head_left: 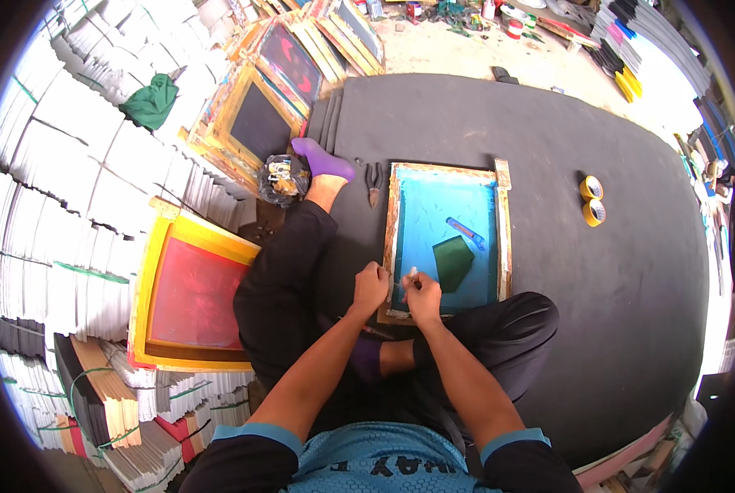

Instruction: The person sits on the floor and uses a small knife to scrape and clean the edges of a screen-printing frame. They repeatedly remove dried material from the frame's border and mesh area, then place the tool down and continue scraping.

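Note:
A wooden screen-printing frame (504, 238) with a blue mesh lies on the black mat in front of my crossed legs. On the mesh rest a dark green patch (452, 261) and a small blue cutter (465, 232). My left hand (370, 287) is closed at the frame's near left corner, gripping its edge. My right hand (422, 294) pinches a small pale strip over the mesh near that same corner; what the strip is I cannot tell.
Pliers (374, 181) lie left of the frame's far end, and two yellow tape rolls (592, 200) sit to the right. A yellow frame with red mesh (193, 292) and more frames (260, 123) lean at the left among stacked white sheets (63, 164). A black mat (614, 271) covers the floor.

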Demonstrator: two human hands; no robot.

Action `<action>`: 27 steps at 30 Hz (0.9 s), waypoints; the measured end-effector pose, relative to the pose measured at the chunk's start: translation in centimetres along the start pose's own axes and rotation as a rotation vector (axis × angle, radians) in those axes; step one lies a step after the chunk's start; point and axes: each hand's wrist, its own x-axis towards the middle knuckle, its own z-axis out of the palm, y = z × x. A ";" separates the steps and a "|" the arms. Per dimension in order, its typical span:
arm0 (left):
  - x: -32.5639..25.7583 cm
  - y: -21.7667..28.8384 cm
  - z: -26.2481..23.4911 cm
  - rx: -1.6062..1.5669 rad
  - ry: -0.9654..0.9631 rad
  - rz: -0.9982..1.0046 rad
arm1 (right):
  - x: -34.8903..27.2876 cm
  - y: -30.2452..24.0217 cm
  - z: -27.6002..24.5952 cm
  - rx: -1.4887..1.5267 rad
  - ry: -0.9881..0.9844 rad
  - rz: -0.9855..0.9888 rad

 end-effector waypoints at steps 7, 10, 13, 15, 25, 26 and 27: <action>-0.9 -0.3 -1.4 0.144 -0.025 0.176 | 1.6 0.5 -0.7 0.059 0.078 0.079; -1.5 1.5 -1.2 0.395 -0.147 0.200 | 1.6 1.2 -0.5 0.070 0.089 0.101; -0.7 0.7 0.3 0.464 -0.198 0.171 | 1.4 2.4 0.1 -0.048 0.087 -0.015; 0.0 0.4 1.0 0.452 -0.262 0.182 | 0.8 3.4 0.3 -0.226 0.093 -0.175; 4.6 0.2 0.5 -0.603 -0.311 -0.308 | -1.9 4.2 3.1 -0.475 -0.163 -0.359; 5.2 0.7 -0.1 -0.675 -0.323 -0.370 | -1.9 4.3 2.9 -0.468 -0.164 -0.352; 5.7 1.1 -0.5 -0.746 -0.335 -0.433 | -1.8 4.3 2.8 -0.460 -0.166 -0.344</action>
